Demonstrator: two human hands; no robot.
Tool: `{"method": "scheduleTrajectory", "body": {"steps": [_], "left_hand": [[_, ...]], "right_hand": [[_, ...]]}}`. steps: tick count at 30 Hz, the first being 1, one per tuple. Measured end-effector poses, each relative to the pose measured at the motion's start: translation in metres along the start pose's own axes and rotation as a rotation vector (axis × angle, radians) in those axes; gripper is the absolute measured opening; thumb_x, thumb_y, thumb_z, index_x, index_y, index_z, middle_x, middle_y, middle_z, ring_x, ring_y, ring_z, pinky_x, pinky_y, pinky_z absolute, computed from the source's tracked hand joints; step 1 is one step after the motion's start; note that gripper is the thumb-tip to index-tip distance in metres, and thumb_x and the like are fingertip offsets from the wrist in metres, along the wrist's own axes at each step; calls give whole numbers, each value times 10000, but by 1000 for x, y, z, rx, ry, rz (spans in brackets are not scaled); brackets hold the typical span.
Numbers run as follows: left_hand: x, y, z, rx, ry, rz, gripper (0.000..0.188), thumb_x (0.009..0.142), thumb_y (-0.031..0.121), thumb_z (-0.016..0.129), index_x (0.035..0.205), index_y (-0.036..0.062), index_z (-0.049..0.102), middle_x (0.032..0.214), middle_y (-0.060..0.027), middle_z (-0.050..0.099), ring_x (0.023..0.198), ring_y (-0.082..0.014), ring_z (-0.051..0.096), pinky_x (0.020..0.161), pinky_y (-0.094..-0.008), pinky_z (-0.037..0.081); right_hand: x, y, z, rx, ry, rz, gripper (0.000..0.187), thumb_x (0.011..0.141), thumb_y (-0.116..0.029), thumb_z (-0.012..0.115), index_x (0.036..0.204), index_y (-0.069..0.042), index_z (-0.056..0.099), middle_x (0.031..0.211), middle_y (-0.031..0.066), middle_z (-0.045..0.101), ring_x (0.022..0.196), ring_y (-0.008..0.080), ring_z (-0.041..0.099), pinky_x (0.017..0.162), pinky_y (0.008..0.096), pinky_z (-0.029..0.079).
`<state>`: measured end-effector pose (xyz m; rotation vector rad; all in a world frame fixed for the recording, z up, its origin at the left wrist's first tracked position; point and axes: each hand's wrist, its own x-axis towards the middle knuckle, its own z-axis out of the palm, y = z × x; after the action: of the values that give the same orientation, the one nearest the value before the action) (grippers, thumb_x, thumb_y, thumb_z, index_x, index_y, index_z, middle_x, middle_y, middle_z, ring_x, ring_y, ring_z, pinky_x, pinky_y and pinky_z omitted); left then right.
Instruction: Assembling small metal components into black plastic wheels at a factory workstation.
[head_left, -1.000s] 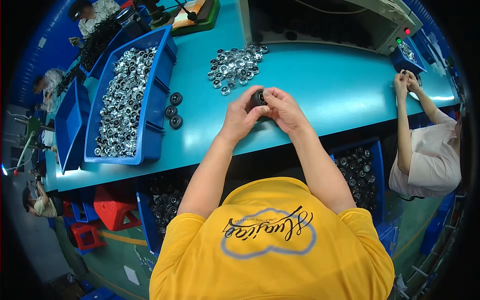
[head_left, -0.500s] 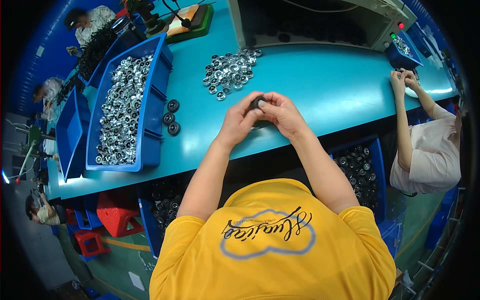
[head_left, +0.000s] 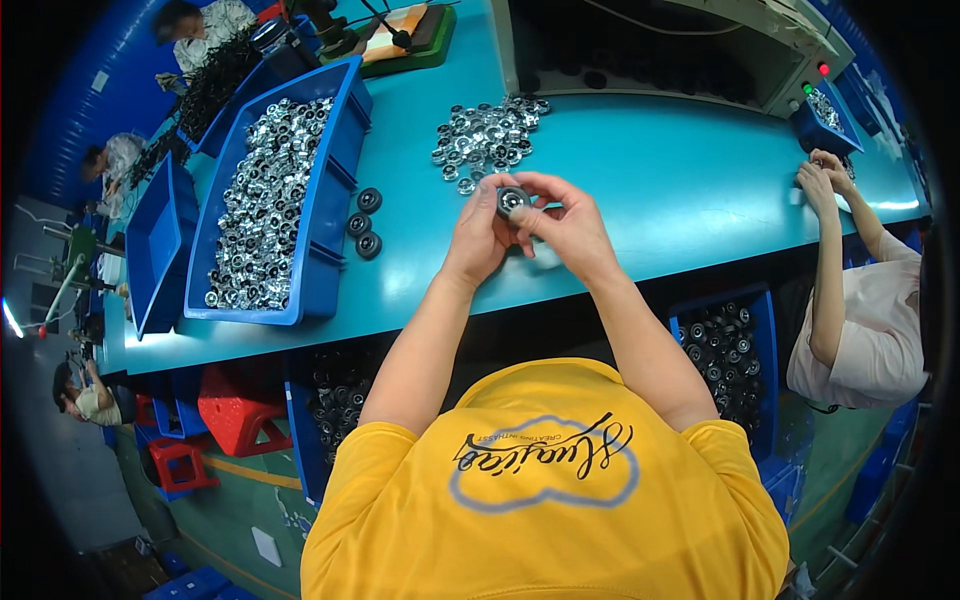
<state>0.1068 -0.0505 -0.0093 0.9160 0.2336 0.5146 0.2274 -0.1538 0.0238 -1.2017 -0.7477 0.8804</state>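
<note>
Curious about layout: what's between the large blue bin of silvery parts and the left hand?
In the head view, three black wheels on the tabletop, then bare surface.

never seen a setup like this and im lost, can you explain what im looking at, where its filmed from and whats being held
There is no robot here: these are a person's two bare hands, seen from above. The camera, a wide fisheye, is worn on that person's head and looks down, so straight edges bend near the rim. The left hand and right hand hold a dark wheel between them, over a blue-green table. Beyond them lies a loose pile of shiny round parts. To the left, three dark wheels rest beside a long blue bin filled with similar shiny parts. At the right edge, the pale sleeve belongs to someone else.
</note>
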Motion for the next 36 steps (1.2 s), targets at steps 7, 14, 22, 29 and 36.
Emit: {"method": "scheduleTrajectory", "body": {"steps": [7, 14, 22, 29, 36], "left_hand": [[-4, 7, 3, -186, -37, 24, 442, 1082, 523, 327, 1171, 130, 508, 968, -83, 618, 789, -174, 656, 570, -305, 570], [0, -2, 1, -49, 105, 130, 456, 1081, 552, 305, 1093, 136, 491, 866, -45, 546, 744, -143, 559, 612, -294, 481], [1, 1, -5, -220, 131, 75, 279, 1082, 390, 414, 1064, 125, 501, 843, -48, 540, 717, -137, 516, 629, -279, 452], [4, 4, -2, -320, 193, 122, 323, 1076, 410, 410, 995, 113, 506, 785, -72, 549, 652, -125, 486, 531, -250, 422], [2, 6, -16, -227, 70, 80, 282, 1051, 359, 424, 965, 102, 504, 688, -60, 511, 586, -121, 453, 430, -223, 343]], "right_hand": [[-3, 4, 12, -519, 37, -338, 522, 730, -59, 832, 1233, -138, 719, 1200, 64, 660, 1059, 192, 597, 856, 308, 545], [-6, 9, 24, -482, 92, -324, 505, 644, -83, 850, 1126, -140, 710, 1161, 20, 673, 1155, 252, 551, 952, 376, 494], [-4, 13, 31, -543, 58, -401, 519, 692, -100, 838, 1185, -146, 683, 1258, 38, 617, 1163, 248, 556, 879, 369, 534], [-1, 19, 20, -415, 32, -328, 526, 723, -104, 844, 1220, -136, 676, 1268, 43, 595, 1134, 189, 584, 842, 323, 545], [-3, 21, 20, -373, -38, -278, 523, 758, -85, 834, 1251, -101, 659, 1298, 54, 563, 1124, 176, 574, 833, 297, 559]]}}
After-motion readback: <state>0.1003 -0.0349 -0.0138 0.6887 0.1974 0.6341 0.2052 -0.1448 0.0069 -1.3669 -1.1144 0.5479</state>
